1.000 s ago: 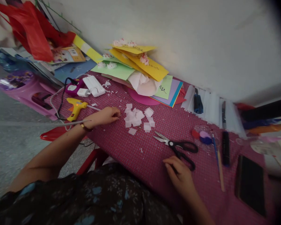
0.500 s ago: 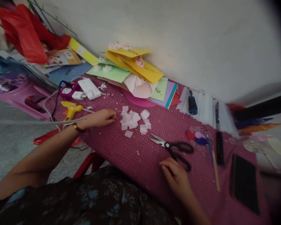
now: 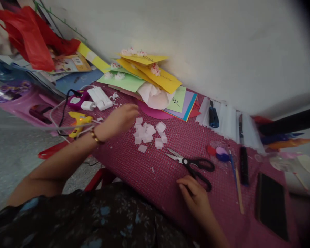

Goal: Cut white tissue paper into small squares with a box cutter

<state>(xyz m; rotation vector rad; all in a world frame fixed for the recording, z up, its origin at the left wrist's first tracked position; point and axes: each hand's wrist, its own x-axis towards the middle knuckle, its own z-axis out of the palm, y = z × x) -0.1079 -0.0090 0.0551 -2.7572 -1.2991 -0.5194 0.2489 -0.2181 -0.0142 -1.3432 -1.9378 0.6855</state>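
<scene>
On the worktop [image 3: 134, 168], paper squares [image 3: 146, 132] lie to the right of the person's left grip [image 3: 121, 120]; the glue gun [image 3: 80, 118] lies to its left, and the power strip [image 3: 100, 97] beyond it, leftward. Scissors [image 3: 185, 161] lie just beyond the right grip [image 3: 195, 194], with the paintbrush [image 3: 233, 168] and wooden stick [image 3: 239, 193] farther to its right. Stacked cards [image 3: 167, 81] rest beyond the left grip, before the wall [image 3: 217, 51].

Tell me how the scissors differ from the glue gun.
The scissors have black handles and metal blades; the glue gun is mostly yellow. The scissors lie by the right hand; the glue gun is nearer the left hand. Both rest on the checked tablecloth.
</scene>
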